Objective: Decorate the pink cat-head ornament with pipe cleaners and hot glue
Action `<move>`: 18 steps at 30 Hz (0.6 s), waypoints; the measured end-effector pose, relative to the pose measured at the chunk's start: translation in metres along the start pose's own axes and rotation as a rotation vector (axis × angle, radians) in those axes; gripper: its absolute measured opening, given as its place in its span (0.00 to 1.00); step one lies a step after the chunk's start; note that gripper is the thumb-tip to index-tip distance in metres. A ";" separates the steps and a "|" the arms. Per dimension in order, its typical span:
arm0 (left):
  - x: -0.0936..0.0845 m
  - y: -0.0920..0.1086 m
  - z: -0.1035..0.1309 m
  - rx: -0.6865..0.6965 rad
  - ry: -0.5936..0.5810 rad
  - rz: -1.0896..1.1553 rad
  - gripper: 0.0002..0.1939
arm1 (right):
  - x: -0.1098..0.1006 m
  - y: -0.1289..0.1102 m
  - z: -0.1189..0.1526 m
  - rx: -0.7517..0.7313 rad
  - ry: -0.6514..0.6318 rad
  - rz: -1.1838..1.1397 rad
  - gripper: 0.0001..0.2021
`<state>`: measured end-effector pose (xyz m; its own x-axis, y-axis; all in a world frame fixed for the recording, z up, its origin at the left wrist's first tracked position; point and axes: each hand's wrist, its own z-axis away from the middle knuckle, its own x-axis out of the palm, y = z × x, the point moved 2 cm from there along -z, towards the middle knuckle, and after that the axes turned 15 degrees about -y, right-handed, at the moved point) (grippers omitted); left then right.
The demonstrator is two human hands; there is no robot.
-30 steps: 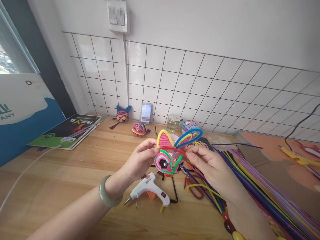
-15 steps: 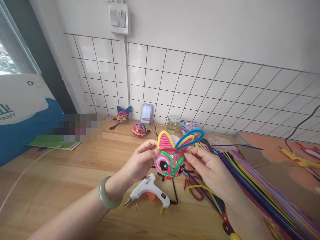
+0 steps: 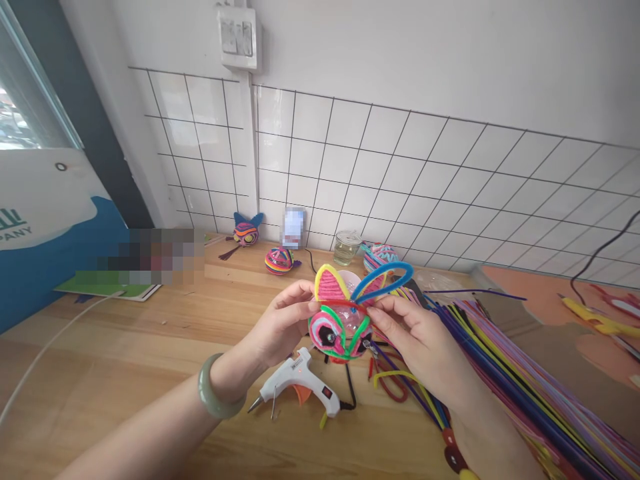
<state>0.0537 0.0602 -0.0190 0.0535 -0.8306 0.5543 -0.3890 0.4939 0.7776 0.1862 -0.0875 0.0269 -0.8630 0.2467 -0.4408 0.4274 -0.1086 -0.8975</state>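
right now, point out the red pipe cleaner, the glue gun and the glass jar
Red pipe cleaner [image 3: 344,302], head view: middle of its strand.
Glue gun [image 3: 301,375], head view: white body.
Glass jar [image 3: 346,251], head view: front wall.

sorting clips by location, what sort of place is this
Probably a craft workspace, perhaps a small studio: a glue gun lies on the wooden table, pipe cleaners are bundled at the right, and a cat-like ornament sits by the wall.

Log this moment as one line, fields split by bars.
left hand: holds craft ball, red strip below its ears | right hand: pinches red strip | glue gun: lies on table | pipe cleaners: at right
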 end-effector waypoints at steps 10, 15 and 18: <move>-0.001 -0.002 0.002 -0.003 0.000 0.017 0.10 | 0.002 -0.003 -0.002 0.001 0.002 -0.027 0.15; 0.001 -0.001 0.001 -0.014 0.000 0.021 0.10 | 0.001 -0.004 -0.001 -0.003 0.008 -0.027 0.15; 0.002 0.000 0.000 -0.007 0.011 0.016 0.10 | 0.001 -0.005 -0.001 -0.015 0.001 -0.047 0.15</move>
<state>0.0539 0.0584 -0.0183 0.0572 -0.8196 0.5701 -0.3830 0.5093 0.7706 0.1832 -0.0859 0.0307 -0.8821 0.2523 -0.3979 0.3902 -0.0820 -0.9171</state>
